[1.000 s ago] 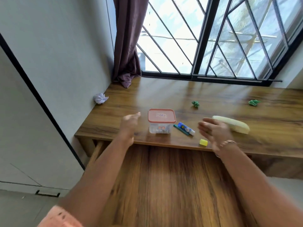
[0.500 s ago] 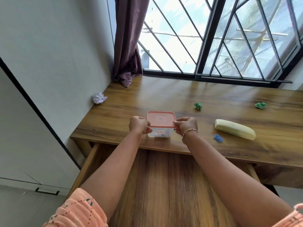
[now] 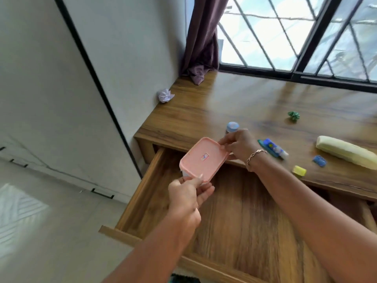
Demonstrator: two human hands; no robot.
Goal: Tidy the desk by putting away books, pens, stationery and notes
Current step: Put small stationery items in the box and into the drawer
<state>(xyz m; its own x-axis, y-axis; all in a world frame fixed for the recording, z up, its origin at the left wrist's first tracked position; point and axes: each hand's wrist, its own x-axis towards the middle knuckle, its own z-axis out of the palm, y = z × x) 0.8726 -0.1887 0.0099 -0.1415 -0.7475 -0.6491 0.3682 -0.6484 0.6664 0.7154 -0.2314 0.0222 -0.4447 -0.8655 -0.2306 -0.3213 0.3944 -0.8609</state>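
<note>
You hold the pink-lidded box (image 3: 204, 159), tilted, over the far left corner of the open drawer (image 3: 140, 190), your left hand (image 3: 187, 193) gripping its near end, your right hand (image 3: 238, 146) pinching the far end beside the desk (image 3: 204, 111) edge, the drawer floor straight below.

Daylight is pouring through a black-framed, diagonally barred window (image 3: 285, 37), a maroon curtain (image 3: 202, 37) is hanging beside the pale wall (image 3: 132, 48), and the wooden tabletop (image 3: 234, 103) is gleaming.
</note>
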